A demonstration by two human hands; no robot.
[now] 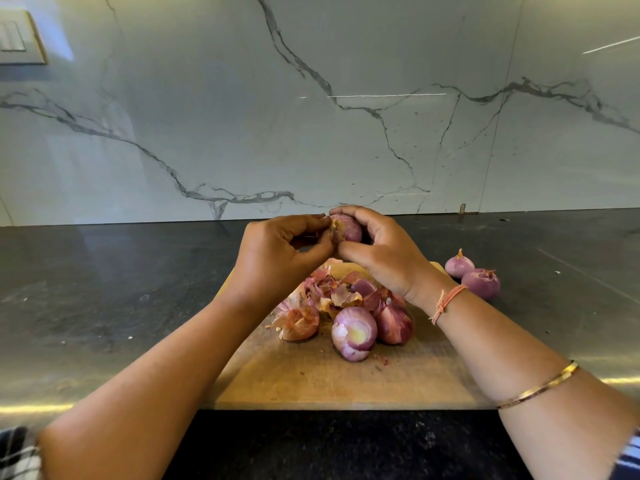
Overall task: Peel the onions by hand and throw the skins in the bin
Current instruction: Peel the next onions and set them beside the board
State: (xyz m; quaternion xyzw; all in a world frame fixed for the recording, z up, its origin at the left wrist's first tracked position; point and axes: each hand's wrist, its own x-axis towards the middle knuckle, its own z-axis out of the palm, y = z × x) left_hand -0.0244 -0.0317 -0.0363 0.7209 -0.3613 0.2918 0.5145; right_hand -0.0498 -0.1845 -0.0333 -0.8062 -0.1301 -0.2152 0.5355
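Your right hand (384, 251) grips the held onion (349, 228) in the air above the far edge of the board (311, 379). The fingers curl over the top of it and the thumb comes in from below, so the hand is clamped round the bulb. Your left hand (277, 251) meets it from the left. Thumb and fingertips are pressed together on a flap (336, 231) of dry skin at the onion's left end. The flap is partly lifted but remains attached.

On the board's far half lies a heap of skins (329, 289), loose and overlapping. Three onions sit against the near side of that heap:
- A pale onion (353, 332) sits at the middle of the board, with its outer layers off and its cut end facing you.
- A red onion (394, 322) touches it on the right, with its skin on.
- A husky onion (299, 323) lies to its left, with torn brown skin hanging from it.

Two more onions lie off the board, just beyond its far right corner on the counter (104, 289). The far onion (459, 265) and the near onion (480, 283) touch each other, and both appear smooth-skinned.

A thread band (446, 301) circles your right wrist, and a bangle (540, 384) sits lower on that forearm. A marble wall (311, 116) rises behind the board.
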